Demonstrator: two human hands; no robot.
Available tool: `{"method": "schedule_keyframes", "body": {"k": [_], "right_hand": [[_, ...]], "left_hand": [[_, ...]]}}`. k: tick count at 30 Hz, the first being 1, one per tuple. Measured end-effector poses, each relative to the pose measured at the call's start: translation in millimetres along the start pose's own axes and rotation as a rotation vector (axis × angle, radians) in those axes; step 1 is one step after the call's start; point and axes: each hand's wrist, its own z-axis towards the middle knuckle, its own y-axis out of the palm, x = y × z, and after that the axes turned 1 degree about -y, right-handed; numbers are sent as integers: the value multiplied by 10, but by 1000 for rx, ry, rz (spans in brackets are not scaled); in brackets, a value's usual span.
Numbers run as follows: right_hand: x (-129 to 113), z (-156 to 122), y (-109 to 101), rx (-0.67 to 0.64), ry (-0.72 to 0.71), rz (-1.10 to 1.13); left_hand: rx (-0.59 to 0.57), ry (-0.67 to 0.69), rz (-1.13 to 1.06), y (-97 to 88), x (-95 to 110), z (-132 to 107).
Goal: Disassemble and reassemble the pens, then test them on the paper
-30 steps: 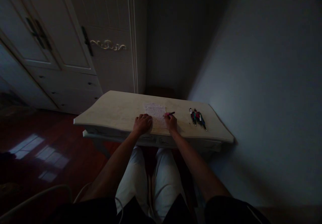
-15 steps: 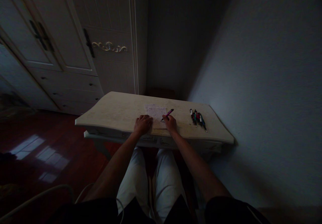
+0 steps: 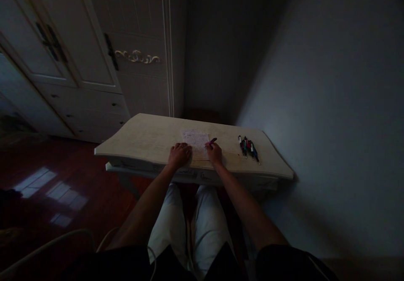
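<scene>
A sheet of paper [image 3: 195, 140] with faint writing lies on a pale desk [image 3: 148, 140]. My left hand [image 3: 179, 154] rests on the paper's near left corner, fingers curled and pressed down on it. My right hand [image 3: 214, 151] grips a pink pen [image 3: 212, 141], its tip down on the paper's right edge. A small bunch of pens [image 3: 248, 147] lies on the desk to the right of my right hand, apart from it.
A white wardrobe [image 3: 94, 49] with drawers and dark handles stands behind the desk to the left. A grey wall [image 3: 331, 104] runs along the desk's right side. Dark red wooden floor [image 3: 57, 175] lies left of the desk, and my legs are under its front edge.
The pink pen swung from lying flat to raised at an angle, then came back down low against the paper. My left hand stayed put.
</scene>
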Motion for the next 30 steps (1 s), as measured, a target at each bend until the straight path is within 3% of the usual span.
{"method": "schedule_keyframes", "body": {"k": [17, 22, 30], "right_hand": [[-79, -46, -63, 48, 99, 89], [-52, -25, -45, 106, 148, 94], [26, 6, 4, 88, 147, 115]], "left_hand": [[34, 13, 25, 30, -14, -1], [23, 12, 15, 22, -20, 0], [11, -6, 35, 22, -3, 6]]}}
